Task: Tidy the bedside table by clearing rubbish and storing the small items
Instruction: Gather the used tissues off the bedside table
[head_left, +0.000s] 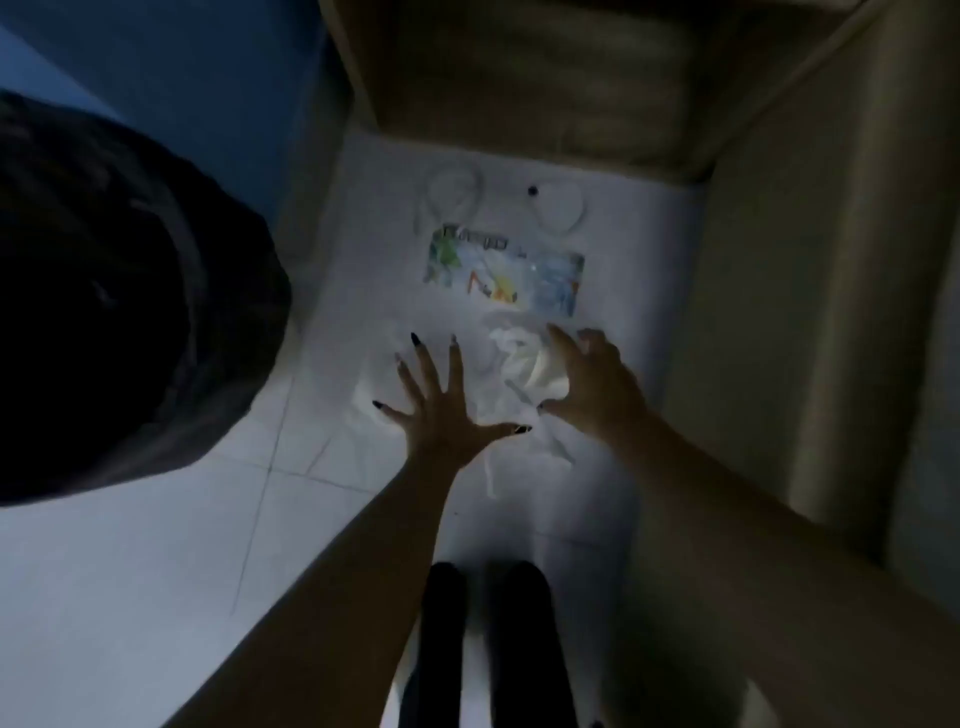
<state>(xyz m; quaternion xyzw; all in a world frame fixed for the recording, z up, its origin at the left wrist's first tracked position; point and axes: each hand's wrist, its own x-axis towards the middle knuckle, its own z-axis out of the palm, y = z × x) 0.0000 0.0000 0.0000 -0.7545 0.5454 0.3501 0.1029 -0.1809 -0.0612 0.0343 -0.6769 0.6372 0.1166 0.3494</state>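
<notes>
The white bedside table top (639, 249) fills the middle of the dim, blurred head view. Crumpled white tissue (519, 364) lies on it near the front. My left hand (441, 400) is spread flat with fingers apart, just left of the tissue, its thumb touching the tissue's edge. My right hand (592, 384) curls over the tissue's right side, fingers bent around it. A colourful flat wrapper (504, 275) lies beyond the tissue. Farther back rest a coiled white cable (452, 195) and a round white item (561, 208) with a small dark dot beside it.
A large black bag (114, 291) bulges at the left over the pale tiled floor (156, 545). The bed's beige side (810, 312) runs along the right and a beige headboard (519, 78) stands behind the table. My dark-clad legs (488, 649) show at the bottom.
</notes>
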